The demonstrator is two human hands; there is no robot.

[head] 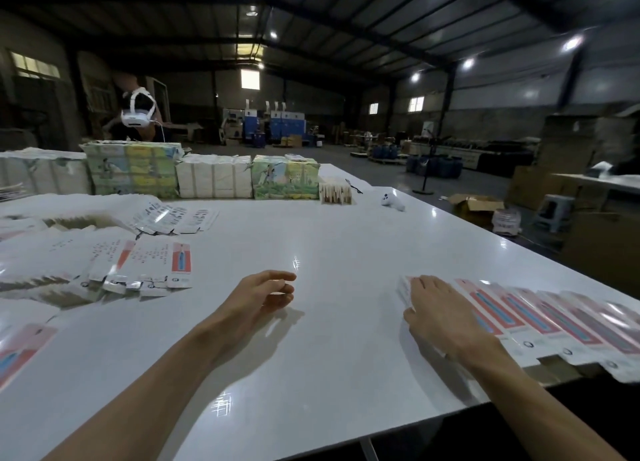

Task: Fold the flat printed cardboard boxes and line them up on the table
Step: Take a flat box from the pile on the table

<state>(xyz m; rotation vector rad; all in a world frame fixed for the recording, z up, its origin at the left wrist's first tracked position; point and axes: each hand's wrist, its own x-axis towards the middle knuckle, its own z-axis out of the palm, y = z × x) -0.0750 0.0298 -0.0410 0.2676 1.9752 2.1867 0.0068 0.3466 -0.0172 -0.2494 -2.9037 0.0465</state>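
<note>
Flat printed boxes (152, 266) are lying fanned in overlapping piles on the white table's (329, 225) left side. Left hand (263, 292) is hovering mid-table, fingers loosely curled and slightly apart, gripping nothing. Right hand (440, 308) is resting palm-down, fingers straight and close together, on the left end of the box row (554, 318), which is lying side by side along the near right edge.

The right hand (441, 310) covers most of the leftmost box (403, 288) in the row of folded boxes (554, 322), which runs off the right edge. The left edge cuts a pink-printed flat box (20, 351). Print on the fanned flat boxes (156, 260) is too small to read.
</note>
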